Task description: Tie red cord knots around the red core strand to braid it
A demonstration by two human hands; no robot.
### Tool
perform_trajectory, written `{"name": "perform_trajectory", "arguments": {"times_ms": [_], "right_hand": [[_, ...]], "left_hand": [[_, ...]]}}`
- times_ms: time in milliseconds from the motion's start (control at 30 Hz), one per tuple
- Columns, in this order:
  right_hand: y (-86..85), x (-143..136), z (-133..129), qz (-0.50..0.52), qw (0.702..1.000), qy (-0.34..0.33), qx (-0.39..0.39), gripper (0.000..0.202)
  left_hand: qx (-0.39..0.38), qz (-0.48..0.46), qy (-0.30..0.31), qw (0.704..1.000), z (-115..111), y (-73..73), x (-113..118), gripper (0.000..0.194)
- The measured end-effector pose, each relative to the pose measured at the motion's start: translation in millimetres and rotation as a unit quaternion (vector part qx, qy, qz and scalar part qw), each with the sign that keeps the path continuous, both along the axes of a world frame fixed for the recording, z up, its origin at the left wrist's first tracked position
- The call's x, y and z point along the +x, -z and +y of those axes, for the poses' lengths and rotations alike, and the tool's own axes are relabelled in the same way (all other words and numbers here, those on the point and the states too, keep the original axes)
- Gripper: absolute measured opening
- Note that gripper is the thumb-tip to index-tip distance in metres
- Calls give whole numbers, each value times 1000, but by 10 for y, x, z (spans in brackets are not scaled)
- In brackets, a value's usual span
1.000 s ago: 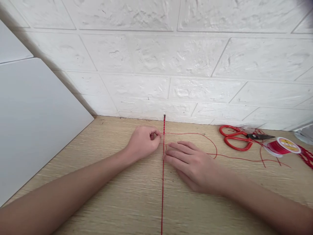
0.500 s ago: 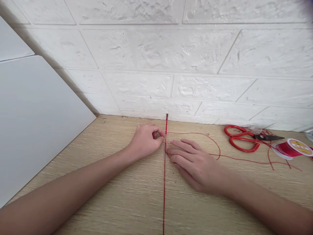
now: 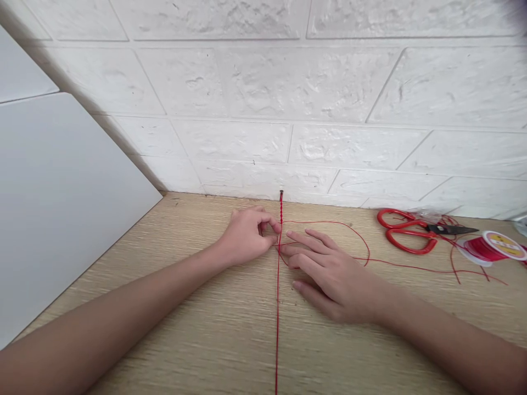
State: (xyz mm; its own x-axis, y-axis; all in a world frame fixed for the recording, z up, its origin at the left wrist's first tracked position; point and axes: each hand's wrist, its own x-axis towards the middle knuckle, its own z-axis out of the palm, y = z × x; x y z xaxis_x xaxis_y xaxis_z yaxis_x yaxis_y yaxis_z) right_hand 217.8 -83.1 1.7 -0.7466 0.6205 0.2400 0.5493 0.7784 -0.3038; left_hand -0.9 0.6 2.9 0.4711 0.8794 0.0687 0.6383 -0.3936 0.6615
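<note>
A red cord (image 3: 277,329) runs from the wall toward me over the wooden surface, with a short twisted or knotted stretch (image 3: 281,208) at its far end. Just left of the cord, the thumb and index finger of my left hand (image 3: 252,237) are bent close around thin red thread. My right hand (image 3: 333,274) rests right of the cord, fingers spread, fingertips near the thread crossing. A thin red thread loop (image 3: 364,241) curves out to the right, passing partly under my right hand.
Red-handled scissors (image 3: 414,236) lie at the right beside a spool of red thread (image 3: 486,249), a bit of clear plastic and loose thread ends. A white brick-patterned wall (image 3: 255,82) stands behind. At the left is a pale grey panel (image 3: 69,208).
The thin thread by my left fingertips now crosses the cord more visibly. My right fingers have shifted slightly, with the thumb farther from the others.
</note>
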Motion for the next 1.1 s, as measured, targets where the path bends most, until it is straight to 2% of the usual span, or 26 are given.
{"name": "perform_trajectory", "arguments": {"times_ms": [333, 533, 667, 800, 933, 1033, 1100], "right_hand": [[6, 6, 2, 4, 1000, 6, -5, 18], [16, 19, -6, -7, 1000, 11, -10, 20], [9, 14, -10, -1, 1000, 7, -5, 18], [12, 14, -6, 7, 1000, 5, 6, 17], [21, 17, -5, 8, 1000, 0, 12, 21], [19, 16, -8, 1, 1000, -2, 11, 25], [13, 15, -9, -5, 1000, -2, 10, 26]], "left_hand": [[6, 48, 21, 999, -18, -60, 5, 5], [20, 68, 42, 997, -29, -43, -1, 9], [29, 50, 28, 998, -22, -30, -10, 11], [-17, -32, -5, 999, 11, -7, -21, 13], [-59, -163, -44, 984, 56, 21, -33, 15], [-98, -285, -63, 951, 76, 8, -23, 18], [-144, -370, -73, 915, 75, -28, -6, 20]]}}
